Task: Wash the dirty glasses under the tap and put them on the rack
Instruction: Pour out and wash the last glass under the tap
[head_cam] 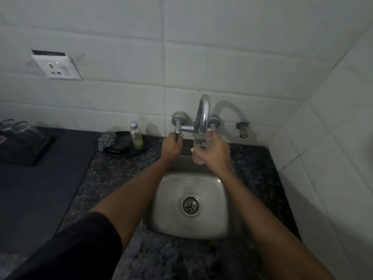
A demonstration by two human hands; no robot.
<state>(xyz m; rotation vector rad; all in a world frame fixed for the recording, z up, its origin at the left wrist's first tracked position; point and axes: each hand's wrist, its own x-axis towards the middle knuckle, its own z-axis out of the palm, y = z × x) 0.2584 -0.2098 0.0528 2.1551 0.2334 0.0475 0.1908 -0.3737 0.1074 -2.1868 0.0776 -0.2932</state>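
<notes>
A clear drinking glass (198, 145) is held upright just below the spout of the chrome tap (204, 112), over the back of the steel sink (214, 223). My right hand (215, 151) is wrapped around the glass from the right. My left hand (171, 145) grips the tap's left handle (177, 129). I cannot tell whether water is running. No rack is visible.
A small bottle (136, 137) and a dark dish holding a scrubber (117, 143) stand on the speckled counter left of the tap. A second valve (242, 129) juts from the tiled wall at right. A dark mat (40, 178) covers the counter's left side, with a wall socket (56, 65) above.
</notes>
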